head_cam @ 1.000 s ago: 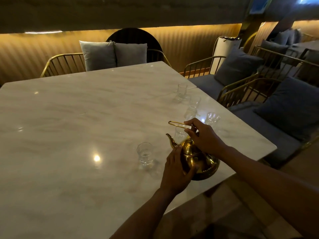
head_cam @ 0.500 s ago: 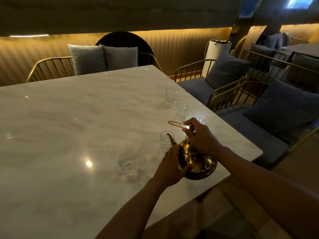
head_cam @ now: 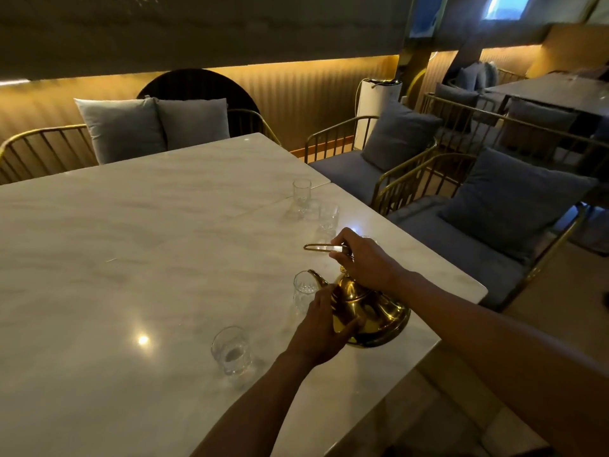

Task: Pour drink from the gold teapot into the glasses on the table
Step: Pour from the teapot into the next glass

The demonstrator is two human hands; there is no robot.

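Note:
The gold teapot (head_cam: 372, 311) sits tilted near the right edge of the marble table (head_cam: 131, 242). My right hand (head_cam: 365, 262) grips its thin top handle. My left hand (head_cam: 324, 324) presses against the pot's left side, below the spout. The spout tip hangs over the rim of a clear glass (head_cam: 304, 290) just left of the pot. Another glass (head_cam: 232, 351) stands nearer me on the left. Two more glasses stand farther back, one (head_cam: 328, 217) beyond my right hand and one (head_cam: 301, 189) at the table seam. Liquid flow is not visible.
Gold-framed chairs with grey cushions (head_cam: 514, 202) line the table's right side, and a bench with two pale pillows (head_cam: 151, 125) stands behind it. The table's right edge runs just past the teapot. A second table (head_cam: 547, 90) stands at the far right.
The teapot has moved from beside the nearest glass to the following glass in the row, its spout now over that rim. Both hands stayed on the pot. The view shifted right.

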